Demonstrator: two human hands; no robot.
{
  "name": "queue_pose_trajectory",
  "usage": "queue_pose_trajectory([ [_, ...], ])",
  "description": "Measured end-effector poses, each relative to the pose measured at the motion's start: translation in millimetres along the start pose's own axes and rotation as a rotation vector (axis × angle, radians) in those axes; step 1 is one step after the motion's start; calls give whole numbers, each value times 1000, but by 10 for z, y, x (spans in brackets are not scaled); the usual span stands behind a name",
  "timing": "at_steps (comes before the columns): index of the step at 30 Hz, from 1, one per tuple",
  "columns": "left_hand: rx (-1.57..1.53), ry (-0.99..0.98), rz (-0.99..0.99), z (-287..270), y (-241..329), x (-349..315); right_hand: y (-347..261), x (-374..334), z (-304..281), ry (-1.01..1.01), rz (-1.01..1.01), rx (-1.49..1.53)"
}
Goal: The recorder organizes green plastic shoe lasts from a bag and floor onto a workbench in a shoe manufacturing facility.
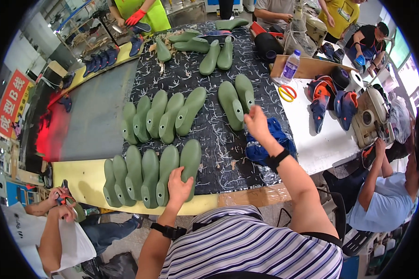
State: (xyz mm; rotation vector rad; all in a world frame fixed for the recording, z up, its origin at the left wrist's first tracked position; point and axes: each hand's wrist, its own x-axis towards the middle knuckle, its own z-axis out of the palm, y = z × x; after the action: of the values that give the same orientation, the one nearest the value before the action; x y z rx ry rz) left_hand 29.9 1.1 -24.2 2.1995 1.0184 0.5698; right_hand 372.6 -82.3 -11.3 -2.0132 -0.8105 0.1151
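Note:
Green shoe lasts stand in two rows on a dark, thread-strewn table cover. At the near row's right end, my left hand [179, 187] is round the lower end of the last shoe last [191, 156], its fingers reaching between it and its neighbour [169, 162]. My right hand [257, 124], fingers curled in, is beside the lower end of a separate pair, a left shoe last [229, 103] and a right shoe last [243, 87]. What its fingers hold, if anything, is hidden. Several more shoe lasts [156, 114] form the farther row.
A blue bundle [265, 144] lies under my right wrist. Orange-handled scissors [287, 93], a bottle [291, 65] and dark blue-orange shoes [319, 104] are on the white tabletop [307, 144] at right. More shoe lasts [210, 58] lie at the far end. Co-workers sit and stand around.

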Motion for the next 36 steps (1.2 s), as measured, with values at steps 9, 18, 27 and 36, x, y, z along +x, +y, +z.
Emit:
queue_pose_trajectory([
  [9,-16,5,5,1,20,37,118,650,176,-119,206,-331],
  [18,-17,-7,82,-20,16,26,-280,75,434,-211,115,-406],
  [27,38,20,57,36,89,4,-247,336,268,-59,97,-259],
  [36,16,-21,31,-16,111,9,-28,620,625,-225,118,-371],
])
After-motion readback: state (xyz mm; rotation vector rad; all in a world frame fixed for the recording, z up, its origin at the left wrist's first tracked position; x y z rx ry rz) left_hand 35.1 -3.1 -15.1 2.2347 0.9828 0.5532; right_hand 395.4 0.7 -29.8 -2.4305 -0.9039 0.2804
